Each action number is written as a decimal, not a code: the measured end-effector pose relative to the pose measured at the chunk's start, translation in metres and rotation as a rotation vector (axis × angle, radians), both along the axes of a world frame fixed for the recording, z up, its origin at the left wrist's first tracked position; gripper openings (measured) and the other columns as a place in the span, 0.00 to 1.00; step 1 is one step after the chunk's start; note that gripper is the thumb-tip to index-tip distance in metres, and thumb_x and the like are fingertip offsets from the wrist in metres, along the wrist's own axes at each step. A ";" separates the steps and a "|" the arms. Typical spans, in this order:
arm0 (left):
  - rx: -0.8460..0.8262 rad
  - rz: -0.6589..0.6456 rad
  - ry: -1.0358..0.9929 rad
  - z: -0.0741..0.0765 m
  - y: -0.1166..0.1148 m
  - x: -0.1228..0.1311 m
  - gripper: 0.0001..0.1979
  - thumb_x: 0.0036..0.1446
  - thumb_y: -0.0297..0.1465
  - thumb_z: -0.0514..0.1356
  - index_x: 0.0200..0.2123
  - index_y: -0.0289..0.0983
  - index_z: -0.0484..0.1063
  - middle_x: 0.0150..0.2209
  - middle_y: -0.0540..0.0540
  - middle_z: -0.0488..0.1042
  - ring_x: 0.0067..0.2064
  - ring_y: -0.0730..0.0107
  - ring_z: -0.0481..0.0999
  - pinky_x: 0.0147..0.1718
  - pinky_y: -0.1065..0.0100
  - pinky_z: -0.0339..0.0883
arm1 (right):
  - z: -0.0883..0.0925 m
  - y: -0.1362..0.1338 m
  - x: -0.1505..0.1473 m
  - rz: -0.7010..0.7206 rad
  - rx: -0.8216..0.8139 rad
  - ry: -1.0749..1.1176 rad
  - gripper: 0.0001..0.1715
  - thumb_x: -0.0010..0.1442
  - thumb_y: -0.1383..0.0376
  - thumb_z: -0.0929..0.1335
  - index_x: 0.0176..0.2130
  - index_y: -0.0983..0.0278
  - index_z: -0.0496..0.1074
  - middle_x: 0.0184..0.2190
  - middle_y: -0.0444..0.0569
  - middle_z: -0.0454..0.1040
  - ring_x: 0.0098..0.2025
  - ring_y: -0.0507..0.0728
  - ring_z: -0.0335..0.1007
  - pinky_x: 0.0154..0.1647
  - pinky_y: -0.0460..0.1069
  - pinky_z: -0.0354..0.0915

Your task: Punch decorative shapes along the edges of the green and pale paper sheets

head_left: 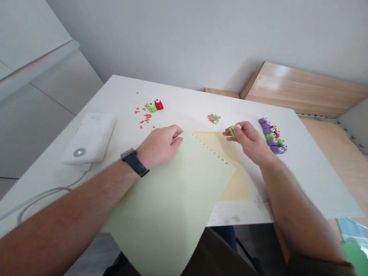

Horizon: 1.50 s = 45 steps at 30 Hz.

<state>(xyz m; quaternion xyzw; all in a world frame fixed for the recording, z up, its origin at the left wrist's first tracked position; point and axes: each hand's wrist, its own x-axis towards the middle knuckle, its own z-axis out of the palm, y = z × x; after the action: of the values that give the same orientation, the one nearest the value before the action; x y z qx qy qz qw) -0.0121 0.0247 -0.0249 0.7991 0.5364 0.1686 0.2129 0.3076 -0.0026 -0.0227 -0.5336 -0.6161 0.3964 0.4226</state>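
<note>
My left hand [162, 143], with a dark watch on the wrist, is closed on the corner of a pale green sheet of paper [178, 191]. A row of small punched holes runs along the sheet's upper right edge, and its lower part hangs over the table's front edge. Between the thumb and fingers of my right hand [247, 140] is a small green craft punch [234, 130], held just above the table and apart from the sheet. A yellow sheet [235, 184] lies partly hidden under the green one.
A green and a red punch with eyes [155, 105] stand at the back left near orange confetti [146, 118]. Orange and green confetti [214, 119] is heaped mid-table. Several purple, green and red punches [273, 136] stand right. A white power bank [90, 138] with a cable lies left.
</note>
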 end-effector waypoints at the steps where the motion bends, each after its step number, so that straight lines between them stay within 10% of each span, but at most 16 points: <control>1: 0.003 -0.001 0.002 0.000 0.000 0.000 0.15 0.66 0.37 0.55 0.50 0.39 0.76 0.47 0.42 0.84 0.50 0.53 0.83 0.49 0.57 0.72 | 0.000 0.000 -0.001 -0.011 -0.003 0.012 0.24 0.69 0.41 0.68 0.45 0.57 0.67 0.46 0.50 0.79 0.50 0.59 0.78 0.51 0.57 0.75; 5: -0.012 -0.020 0.004 0.000 0.000 0.000 0.15 0.66 0.38 0.55 0.49 0.39 0.76 0.46 0.43 0.84 0.48 0.54 0.83 0.46 0.58 0.72 | 0.003 -0.002 -0.007 0.028 -0.125 0.018 0.28 0.66 0.38 0.69 0.43 0.58 0.66 0.42 0.50 0.79 0.42 0.58 0.78 0.44 0.56 0.75; 14: -0.023 -0.042 0.018 0.002 -0.002 0.000 0.13 0.67 0.37 0.55 0.48 0.40 0.75 0.47 0.43 0.84 0.49 0.55 0.82 0.46 0.59 0.71 | -0.014 0.011 -0.013 -0.108 -0.003 0.090 0.26 0.67 0.38 0.68 0.46 0.56 0.66 0.50 0.48 0.77 0.56 0.58 0.76 0.62 0.59 0.71; 23: -0.028 -0.053 0.009 0.002 -0.004 0.001 0.15 0.68 0.37 0.55 0.50 0.38 0.76 0.49 0.41 0.84 0.51 0.53 0.82 0.49 0.57 0.72 | -0.002 -0.008 -0.034 0.256 -0.200 0.210 0.21 0.71 0.44 0.67 0.46 0.58 0.68 0.53 0.51 0.79 0.55 0.59 0.78 0.61 0.61 0.72; 33: -0.030 -0.058 0.012 0.002 -0.004 0.002 0.13 0.68 0.37 0.54 0.49 0.40 0.75 0.49 0.42 0.84 0.51 0.53 0.82 0.49 0.58 0.72 | -0.021 0.014 -0.018 -0.163 0.032 0.091 0.24 0.68 0.40 0.67 0.47 0.55 0.65 0.53 0.49 0.78 0.58 0.57 0.77 0.63 0.58 0.71; 41: -0.036 -0.065 0.026 0.003 -0.004 0.003 0.14 0.68 0.37 0.54 0.50 0.40 0.75 0.50 0.42 0.84 0.52 0.54 0.82 0.49 0.58 0.72 | -0.010 0.001 -0.042 0.204 -0.232 0.291 0.24 0.68 0.40 0.67 0.45 0.56 0.67 0.56 0.50 0.78 0.60 0.59 0.77 0.66 0.62 0.70; 45: -0.037 -0.072 0.017 0.002 -0.004 0.003 0.15 0.68 0.37 0.54 0.50 0.39 0.76 0.49 0.41 0.83 0.51 0.53 0.82 0.49 0.57 0.72 | -0.018 0.010 -0.038 0.012 -0.101 0.236 0.25 0.66 0.39 0.70 0.45 0.55 0.68 0.57 0.48 0.77 0.62 0.58 0.73 0.68 0.60 0.67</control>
<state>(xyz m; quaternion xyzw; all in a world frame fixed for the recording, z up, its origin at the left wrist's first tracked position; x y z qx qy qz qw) -0.0093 0.0211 -0.0231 0.8151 0.5122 0.1441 0.2291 0.2692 0.0076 -0.0411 -0.5002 -0.5446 0.4894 0.4623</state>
